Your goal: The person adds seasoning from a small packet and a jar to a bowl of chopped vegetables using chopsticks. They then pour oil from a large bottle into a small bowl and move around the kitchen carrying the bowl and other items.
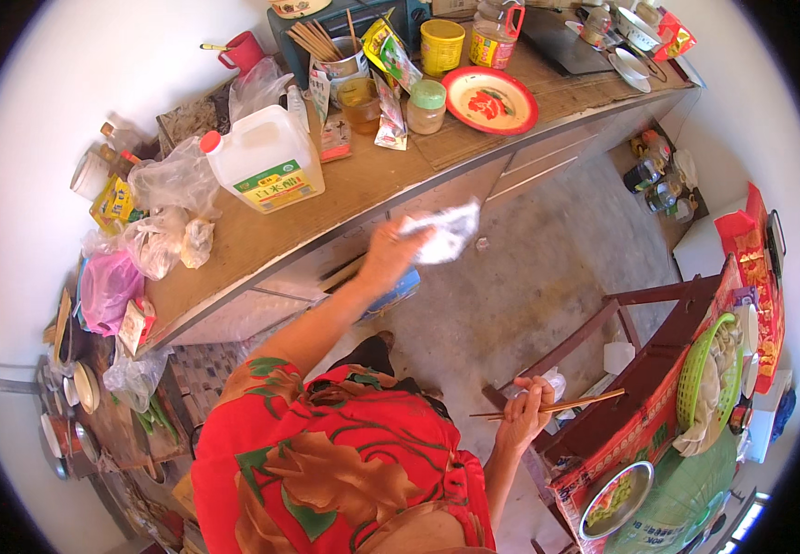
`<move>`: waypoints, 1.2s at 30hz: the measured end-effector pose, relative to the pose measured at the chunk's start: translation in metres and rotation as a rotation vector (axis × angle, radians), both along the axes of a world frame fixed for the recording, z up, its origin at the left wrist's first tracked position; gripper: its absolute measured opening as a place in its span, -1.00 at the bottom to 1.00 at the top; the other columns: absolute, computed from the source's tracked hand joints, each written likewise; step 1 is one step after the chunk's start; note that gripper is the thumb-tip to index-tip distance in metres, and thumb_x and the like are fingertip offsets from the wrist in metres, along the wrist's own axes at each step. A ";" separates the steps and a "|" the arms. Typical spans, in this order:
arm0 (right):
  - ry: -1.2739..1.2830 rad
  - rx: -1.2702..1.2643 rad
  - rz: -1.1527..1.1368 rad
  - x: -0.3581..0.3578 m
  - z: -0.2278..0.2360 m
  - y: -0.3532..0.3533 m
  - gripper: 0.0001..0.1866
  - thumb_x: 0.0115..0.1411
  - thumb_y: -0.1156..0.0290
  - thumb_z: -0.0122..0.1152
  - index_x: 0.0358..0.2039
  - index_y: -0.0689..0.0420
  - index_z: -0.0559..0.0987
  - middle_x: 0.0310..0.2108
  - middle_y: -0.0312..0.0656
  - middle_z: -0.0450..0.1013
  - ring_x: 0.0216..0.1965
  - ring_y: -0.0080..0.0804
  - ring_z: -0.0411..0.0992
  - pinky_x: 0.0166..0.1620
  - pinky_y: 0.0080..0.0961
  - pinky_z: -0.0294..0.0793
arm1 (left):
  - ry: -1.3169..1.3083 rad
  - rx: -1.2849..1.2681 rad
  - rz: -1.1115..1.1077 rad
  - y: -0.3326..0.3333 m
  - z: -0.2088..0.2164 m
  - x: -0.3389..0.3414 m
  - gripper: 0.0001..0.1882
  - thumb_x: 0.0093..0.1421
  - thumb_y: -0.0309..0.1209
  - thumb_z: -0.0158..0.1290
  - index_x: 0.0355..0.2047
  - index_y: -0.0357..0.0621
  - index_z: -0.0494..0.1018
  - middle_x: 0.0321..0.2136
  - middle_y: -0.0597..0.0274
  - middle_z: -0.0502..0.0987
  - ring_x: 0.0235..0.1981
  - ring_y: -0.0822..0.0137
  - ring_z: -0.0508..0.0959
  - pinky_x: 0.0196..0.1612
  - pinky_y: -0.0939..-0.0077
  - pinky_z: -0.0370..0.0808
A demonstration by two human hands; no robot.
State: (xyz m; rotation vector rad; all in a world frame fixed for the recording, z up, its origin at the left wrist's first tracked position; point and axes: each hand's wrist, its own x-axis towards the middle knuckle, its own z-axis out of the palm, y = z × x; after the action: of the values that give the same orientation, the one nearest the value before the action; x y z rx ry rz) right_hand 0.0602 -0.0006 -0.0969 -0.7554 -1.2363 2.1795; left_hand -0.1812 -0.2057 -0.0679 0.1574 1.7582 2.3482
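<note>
My left hand is stretched out past the counter's front edge, over the floor. Its fingers are closed on a crumpled white bag, smeared by motion, so its contents cannot be made out. Lower right, my right hand grips a pair of wooden chopsticks that lie nearly level and point right, toward a dark red wooden table. On that table's near end stands a metal bowl with chopped green and yellowish food. Nearest to my left hand on the counter is a white jug with a red cap.
Along the wooden counter stand a red-rimmed plate, a green-lidded jar, a yellow tub and an oil bottle. Plastic bags crowd its left end. A green basket with cloth sits on the red table.
</note>
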 end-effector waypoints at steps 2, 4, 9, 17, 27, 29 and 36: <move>-0.049 0.017 -0.004 -0.004 0.004 -0.006 -0.88 0.23 0.40 0.00 -0.25 0.14 0.40 -0.48 -0.15 0.44 -0.80 -0.82 -0.03 -0.76 -0.81 -0.06 | 0.032 -0.031 0.164 -0.025 -0.015 -0.030 -0.77 0.11 -0.50 0.08 -0.19 -0.24 0.47 -0.35 0.31 0.54 -0.37 0.52 0.49 -0.26 0.58 0.46; -0.086 0.032 -0.004 -0.008 0.005 -0.011 -0.86 0.23 0.37 -0.01 -0.27 0.14 0.40 -0.48 -0.15 0.43 -0.80 -0.80 -0.04 -0.76 -0.80 -0.06 | 0.049 -0.049 0.285 -0.047 -0.030 -0.060 -0.77 0.11 -0.48 0.08 -0.19 -0.21 0.47 -0.36 0.34 0.54 -0.38 0.54 0.49 -0.27 0.59 0.46; -0.121 0.019 0.047 -0.020 0.005 -0.023 -0.78 0.25 0.24 -0.05 -0.27 0.13 0.40 -0.51 -0.17 0.42 -0.80 -0.78 -0.03 -0.76 -0.80 -0.04 | 0.098 0.007 0.399 -0.074 -0.037 -0.110 -0.74 0.12 -0.45 0.09 -0.17 -0.23 0.45 -0.33 0.35 0.51 -0.35 0.55 0.44 -0.24 0.62 0.40; -0.159 -0.032 -0.015 -0.018 0.008 -0.043 -0.75 0.26 0.20 -0.08 -0.28 0.13 0.39 -0.52 -0.15 0.39 -0.80 -0.77 -0.02 -0.75 -0.80 -0.05 | 0.099 0.007 0.429 -0.071 -0.040 -0.139 -0.74 0.13 -0.45 0.08 -0.17 -0.32 0.44 -0.33 0.32 0.52 -0.37 0.54 0.45 -0.25 0.62 0.41; -0.162 -0.076 0.098 -0.020 -0.001 -0.037 -0.69 0.27 0.12 -0.10 -0.28 0.12 0.39 -0.54 -0.18 0.40 -0.80 -0.76 -0.04 -0.75 -0.79 -0.08 | 0.035 0.027 0.239 -0.117 -0.031 -0.071 -0.73 0.12 -0.45 0.09 -0.17 -0.29 0.45 -0.36 0.35 0.51 -0.35 0.58 0.44 -0.25 0.66 0.39; -0.154 -0.076 0.161 -0.024 0.000 -0.037 -0.70 0.27 0.13 -0.10 -0.28 0.11 0.39 -0.54 -0.19 0.40 -0.79 -0.75 -0.03 -0.74 -0.78 -0.07 | 0.036 0.013 0.254 -0.140 -0.030 -0.053 -0.74 0.11 -0.45 0.09 -0.17 -0.23 0.46 -0.35 0.37 0.51 -0.34 0.58 0.44 -0.23 0.63 0.39; -0.176 -0.061 0.269 -0.038 0.002 -0.044 -0.72 0.27 0.14 -0.11 -0.27 0.11 0.38 -0.56 -0.21 0.39 -0.78 -0.74 -0.02 -0.73 -0.77 -0.07 | 0.005 -0.046 0.427 -0.227 -0.029 -0.003 -0.77 0.08 -0.42 0.13 -0.23 -0.18 0.49 -0.33 0.40 0.52 -0.31 0.57 0.44 -0.18 0.61 0.35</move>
State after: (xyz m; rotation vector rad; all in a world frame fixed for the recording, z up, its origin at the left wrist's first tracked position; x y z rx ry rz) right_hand 0.0227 -0.0447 -0.0950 -0.8638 -1.4368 2.4177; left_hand -0.1838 -0.4326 -0.0973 -0.2447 2.0097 2.5804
